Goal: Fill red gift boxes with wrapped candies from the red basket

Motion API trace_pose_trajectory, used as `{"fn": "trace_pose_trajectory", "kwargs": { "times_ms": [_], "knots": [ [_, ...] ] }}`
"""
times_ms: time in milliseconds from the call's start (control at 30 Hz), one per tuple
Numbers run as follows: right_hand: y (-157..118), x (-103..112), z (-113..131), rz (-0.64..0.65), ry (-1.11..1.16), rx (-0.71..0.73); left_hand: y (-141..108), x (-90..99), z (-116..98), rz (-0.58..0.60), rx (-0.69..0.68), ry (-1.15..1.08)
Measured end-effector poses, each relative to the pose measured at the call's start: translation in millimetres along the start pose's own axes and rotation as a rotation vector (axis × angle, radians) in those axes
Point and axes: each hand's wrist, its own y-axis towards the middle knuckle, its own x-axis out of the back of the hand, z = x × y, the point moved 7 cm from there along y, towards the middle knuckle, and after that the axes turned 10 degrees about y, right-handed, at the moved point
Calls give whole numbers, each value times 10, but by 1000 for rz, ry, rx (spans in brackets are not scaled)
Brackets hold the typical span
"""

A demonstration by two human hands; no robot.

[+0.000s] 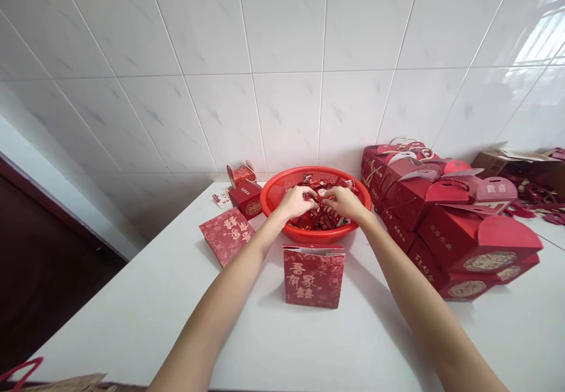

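Both hands are inside a red plastic basket [315, 237] filled with small, shiny red packets [304, 220] that look like wrapped sweets. My left hand [299, 202] has its fingers curled down among them on the left; what they grip is hidden. Close beside it, my right hand [346, 202] pinches a red wrapped sweet [323, 193] with a pale patch. Just in front of the basket, between my forearms, a red gift bag [313, 280] with pale lettering stands upright, its top slightly parted.
Left of the basket lies a flat red gift bag [226, 233], with a small red box [247, 198] and a card [222, 198] behind. Stacked red gift boxes [468, 239] crowd the right side. Farther right is an open cardboard box [512, 159]. A tiled wall [286, 115] backs the white table [132, 304].
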Motion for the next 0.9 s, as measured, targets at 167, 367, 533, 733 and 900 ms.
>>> {"fn": "trace_pose_trajectory", "kwargs": {
  "times_ms": [167, 367, 533, 733, 900],
  "knots": [
    [-46, 167, -99, -167, 368, -26, 66, -3, 163, -73, 47, -241],
    [-123, 239, -110, -194, 819, -73, 58, 19, 193, -95, 51, -405],
    [-135, 216, -107, -193, 1048, -149, 21, 66, 113, -118, -10, -475],
    [-150, -74, 54, -38, 1061, -209, -19, 141, 2, -189, -112, -515],
    [-136, -92, 2, -121, 1080, -222, -19, 86, -79, -134, -147, -318]
  ]
}}
